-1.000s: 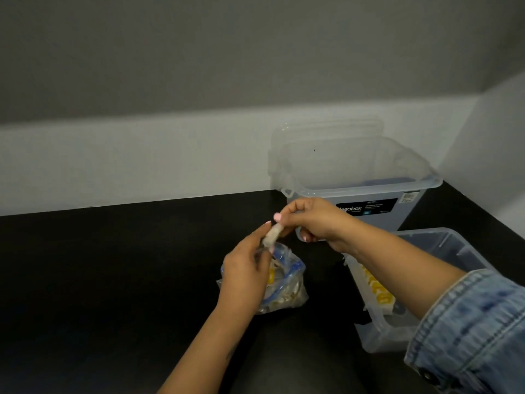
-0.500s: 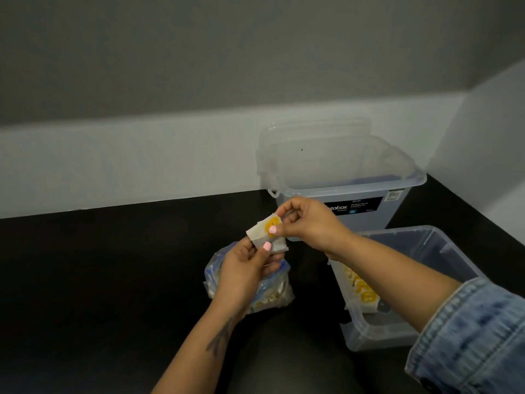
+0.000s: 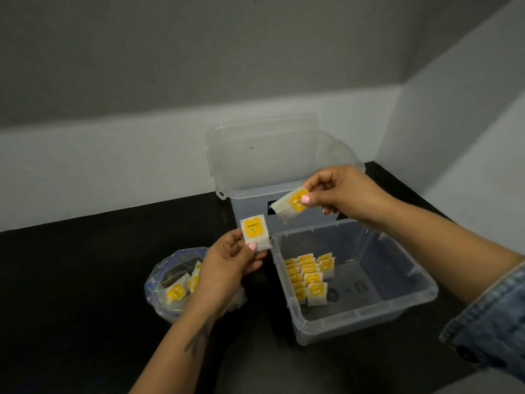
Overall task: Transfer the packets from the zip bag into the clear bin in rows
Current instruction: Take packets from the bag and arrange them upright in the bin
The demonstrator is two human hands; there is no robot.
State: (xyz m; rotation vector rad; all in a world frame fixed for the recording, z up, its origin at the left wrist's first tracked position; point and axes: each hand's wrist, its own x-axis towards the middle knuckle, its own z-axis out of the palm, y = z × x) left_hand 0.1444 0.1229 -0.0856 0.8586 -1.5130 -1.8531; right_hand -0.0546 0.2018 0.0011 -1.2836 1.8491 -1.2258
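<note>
- Two small white paper packets with yellow square labels were in play, one per hand. Half a second earlier they'd been held together as one little bunch above the bag, so they'd just been pulled apart.
- Left hand point(image 3: 230, 263) pinched its white-and-yellow packet point(image 3: 254, 232) upright between thumb and fingers, just left of the low clear plastic bin point(image 3: 420, 297), near its back-left corner.
- Right hand point(image 3: 338, 191) pinched the other packet point(image 3: 292, 205) by one end, tilted, hanging above the bin's back edge.
- My read: splitting them means each can go down singly, so the next drop into a row looked close. That's a guess though.
- Inside the bin, a batch of matching packets point(image 3: 308, 275) stood on edge in about three short rows against its left wall. Everything right of those rows was bare floor, so loads of room left.
- Left of the bin sat the crumpled clear zip bag with a blue seal point(image 3: 159, 282), open, with several packets point(image 3: 177, 291) in it, partly hidden by the left wrist. So nowhere near done.
- Behind the bin stood a taller clear plastic tub point(image 3: 255, 200) with its lid point(image 3: 264, 143) tipped up. Couldn't see anything in it.
- All of it sat on a black tabletop point(image 3: 85, 280).
</note>
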